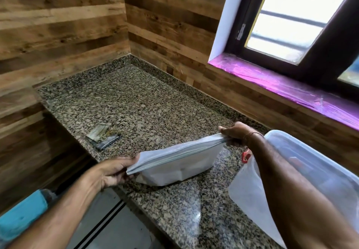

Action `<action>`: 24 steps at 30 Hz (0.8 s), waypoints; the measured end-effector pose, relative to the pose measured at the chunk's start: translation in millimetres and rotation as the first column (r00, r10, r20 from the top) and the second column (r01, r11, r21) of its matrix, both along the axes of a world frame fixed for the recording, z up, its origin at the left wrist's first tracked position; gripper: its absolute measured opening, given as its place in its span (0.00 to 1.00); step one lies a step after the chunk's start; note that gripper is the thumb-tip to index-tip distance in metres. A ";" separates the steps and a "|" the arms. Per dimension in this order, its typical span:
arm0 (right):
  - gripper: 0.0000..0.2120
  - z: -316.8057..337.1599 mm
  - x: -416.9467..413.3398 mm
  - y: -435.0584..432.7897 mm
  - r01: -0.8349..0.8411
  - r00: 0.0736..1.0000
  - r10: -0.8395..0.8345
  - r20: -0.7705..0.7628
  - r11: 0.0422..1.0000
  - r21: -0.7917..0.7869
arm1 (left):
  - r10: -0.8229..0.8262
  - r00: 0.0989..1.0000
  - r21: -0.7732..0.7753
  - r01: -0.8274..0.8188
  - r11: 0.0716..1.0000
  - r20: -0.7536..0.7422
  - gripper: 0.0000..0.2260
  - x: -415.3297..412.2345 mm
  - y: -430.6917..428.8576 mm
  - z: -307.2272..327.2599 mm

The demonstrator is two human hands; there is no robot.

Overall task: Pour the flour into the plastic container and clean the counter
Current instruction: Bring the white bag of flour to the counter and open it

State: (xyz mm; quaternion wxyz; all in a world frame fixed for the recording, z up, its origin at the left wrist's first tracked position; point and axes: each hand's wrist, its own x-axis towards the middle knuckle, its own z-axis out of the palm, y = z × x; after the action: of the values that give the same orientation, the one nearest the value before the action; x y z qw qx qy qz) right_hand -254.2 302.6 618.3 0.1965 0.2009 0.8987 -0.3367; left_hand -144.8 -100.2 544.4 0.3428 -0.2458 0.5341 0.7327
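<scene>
A white flour bag [181, 164] with a zip top stands on the speckled granite counter [139, 102]. My left hand [114, 173] pinches the near left end of its closed top. My right hand [236, 134] pinches the far right end, so the top is stretched taut between them. A large clear plastic container [303, 161] sits at the right, partly behind my right forearm. A small red part [246, 156] shows beside it.
A folded grey cloth [103, 136] lies on the counter to the left. Wood-panelled walls enclose the corner. A window with a purple-covered sill [281, 85] is at the right. The counter's front edge drops to the floor at the lower left.
</scene>
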 end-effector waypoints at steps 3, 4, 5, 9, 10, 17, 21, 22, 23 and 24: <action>0.14 1.0 0.1 -0.3 0.023 1.000 -0.024 -0.015 0.998 -0.050 | 0.120 0.992 0.078 -0.116 0.990 -0.044 0.19 4.7 5.8 -12.3; 0.10 -1.2 -1.2 1.1 0.055 0.998 -0.059 -0.034 0.993 -0.104 | 0.172 0.982 0.108 -0.163 0.981 -0.080 0.16 7.6 10.4 -13.8; 0.08 -3.8 -2.1 1.9 0.096 0.993 -0.105 -0.049 0.981 -0.170 | 0.219 0.967 0.119 -0.204 0.972 -0.133 0.16 10.5 12.9 -15.8; 0.10 -16.7 0.9 1.3 0.239 0.953 -0.293 -0.077 0.883 -0.404 | 0.375 0.860 0.093 -0.366 0.926 -0.347 0.16 23.9 24.3 -28.3; 0.09 -20.5 1.6 0.2 0.249 0.947 -0.308 -0.091 0.883 -0.397 | 0.383 0.842 0.059 -0.391 0.919 -0.381 0.15 26.7 27.0 -33.9; 0.07 -2.6 -2.3 -4.9 0.108 0.994 -0.112 -0.019 0.986 -0.127 | 0.131 0.989 -0.055 -0.136 0.989 -0.074 0.26 24.5 10.7 -17.8; 0.28 10.9 -5.1 -14.4 0.036 0.992 -0.030 0.124 0.998 -0.051 | -0.017 0.999 -0.030 0.019 0.999 0.051 0.39 1.9 12.9 -5.9; 0.30 10.7 -6.2 -17.3 0.006 0.989 -0.005 0.146 1.000 -0.010 | -0.032 0.998 -0.046 0.035 0.998 0.059 0.38 -4.1 14.4 -4.9; 0.31 10.3 -7.7 -20.5 -0.025 0.984 0.018 0.179 0.999 0.033 | -0.048 0.997 -0.074 0.052 0.996 0.055 0.36 -9.3 15.7 -4.1; 0.32 11.6 -9.5 -24.1 -0.066 0.976 0.049 0.213 0.995 0.075 | -0.076 0.996 -0.110 0.080 0.991 0.043 0.32 -13.6 16.5 -3.5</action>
State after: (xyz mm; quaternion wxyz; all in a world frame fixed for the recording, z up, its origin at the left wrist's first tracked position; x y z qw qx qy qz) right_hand -263.8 278.4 629.9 0.2919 0.2173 0.8912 -0.2707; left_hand -158.4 -83.7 540.8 0.3672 -0.2578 0.5766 0.6829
